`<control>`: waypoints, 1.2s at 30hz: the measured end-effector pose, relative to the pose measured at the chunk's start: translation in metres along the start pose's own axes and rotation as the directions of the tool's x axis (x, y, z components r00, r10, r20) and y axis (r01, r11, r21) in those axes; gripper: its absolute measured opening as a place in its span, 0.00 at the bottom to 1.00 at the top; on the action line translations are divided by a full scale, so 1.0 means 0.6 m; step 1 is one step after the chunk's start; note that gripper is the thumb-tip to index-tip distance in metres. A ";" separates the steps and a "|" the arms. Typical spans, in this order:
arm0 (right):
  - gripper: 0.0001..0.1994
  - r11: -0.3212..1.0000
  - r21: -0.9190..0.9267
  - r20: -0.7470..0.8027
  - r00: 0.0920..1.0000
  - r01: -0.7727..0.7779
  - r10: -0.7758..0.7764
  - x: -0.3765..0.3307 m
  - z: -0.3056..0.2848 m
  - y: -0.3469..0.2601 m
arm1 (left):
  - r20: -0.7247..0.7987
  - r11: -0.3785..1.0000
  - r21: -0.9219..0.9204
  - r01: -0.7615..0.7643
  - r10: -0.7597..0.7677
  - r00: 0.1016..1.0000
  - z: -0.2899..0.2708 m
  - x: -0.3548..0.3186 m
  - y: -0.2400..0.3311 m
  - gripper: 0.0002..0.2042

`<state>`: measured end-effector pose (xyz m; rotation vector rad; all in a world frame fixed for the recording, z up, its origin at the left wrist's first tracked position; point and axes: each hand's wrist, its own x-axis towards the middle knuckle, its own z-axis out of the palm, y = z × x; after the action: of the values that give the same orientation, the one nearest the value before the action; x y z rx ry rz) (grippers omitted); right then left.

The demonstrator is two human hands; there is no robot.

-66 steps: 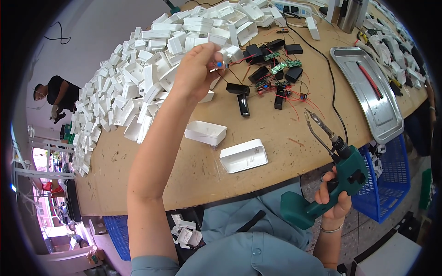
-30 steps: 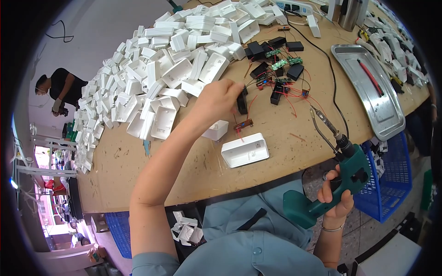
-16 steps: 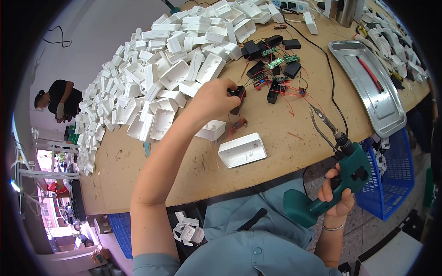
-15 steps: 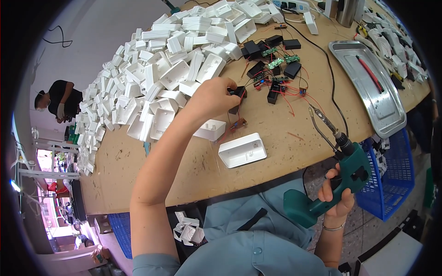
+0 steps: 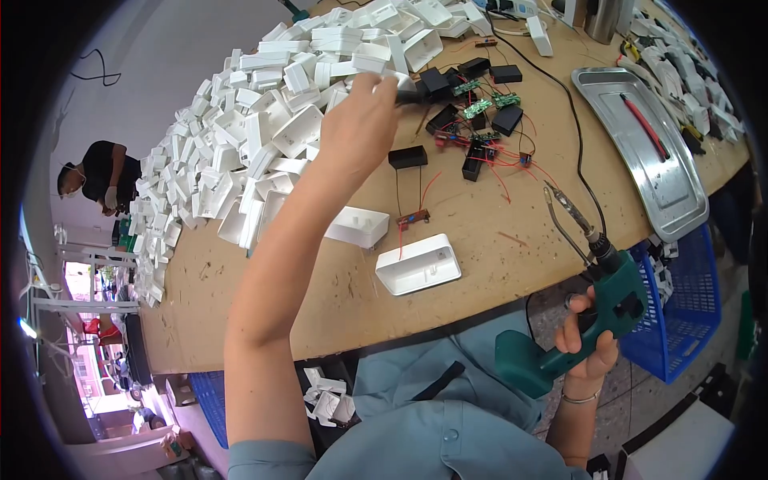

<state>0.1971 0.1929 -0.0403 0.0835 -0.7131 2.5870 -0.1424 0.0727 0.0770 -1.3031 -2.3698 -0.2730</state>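
My right hand (image 5: 588,340) grips a green soldering gun (image 5: 614,292), fingers wrapped round its handle. Its metal tip and thin curved tube point up over the table. My left hand (image 5: 362,120) reaches to the edge of the white case pile, fingers curled. At its fingertips is a dark, motion-blurred piece (image 5: 408,94), too smeared to name. Nearer me lies a black box (image 5: 408,157), wired to a small reddish-brown circuit board (image 5: 414,218). In front stands an open white plastic case (image 5: 419,266), beside another white case (image 5: 358,227).
A big heap of white cases (image 5: 264,120) covers the left. Black boxes with green boards (image 5: 478,109) and red wires lie mid-table. A metal tray (image 5: 640,200) holds a red stick-like thing. A black cord (image 5: 572,104) crosses the table. Below is a blue basket (image 5: 680,320); a person (image 5: 108,176) is far left.
My left hand has let go of the black box, which now lies on the table, and moved away toward the pile. My right hand still holds the soldering gun, almost unmoved.
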 end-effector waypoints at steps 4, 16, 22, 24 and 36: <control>0.33 1.000 0.012 0.008 1.000 -0.002 0.002 -0.002 -0.005 -0.003 | 0.369 0.997 -0.049 -0.065 0.078 0.926 -0.018 -0.033 -0.043 0.16; 0.33 0.999 0.029 0.015 1.000 -0.026 0.025 0.014 0.000 0.009 | 0.483 0.928 -0.269 -0.256 0.360 0.798 -0.058 -0.082 0.000 0.26; 0.33 0.999 0.033 0.002 1.000 -0.014 0.014 0.012 0.000 0.007 | 0.488 0.909 -0.240 -0.341 0.417 0.766 -0.031 -0.078 0.017 0.27; 0.33 0.999 0.033 0.000 1.000 -0.010 0.010 0.012 -0.001 0.007 | 0.463 0.928 -0.264 -0.264 0.362 0.809 -0.027 -0.078 0.022 0.33; 0.33 1.000 -0.002 -0.021 1.000 -0.012 0.012 0.014 0.002 0.004 | 0.323 0.859 -0.470 -0.201 0.380 0.867 0.010 -0.079 0.042 0.11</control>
<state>0.1887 0.1939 -0.0389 0.0514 -0.7114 2.5944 -0.1006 0.0527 0.0496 -2.0926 -2.4667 -0.4823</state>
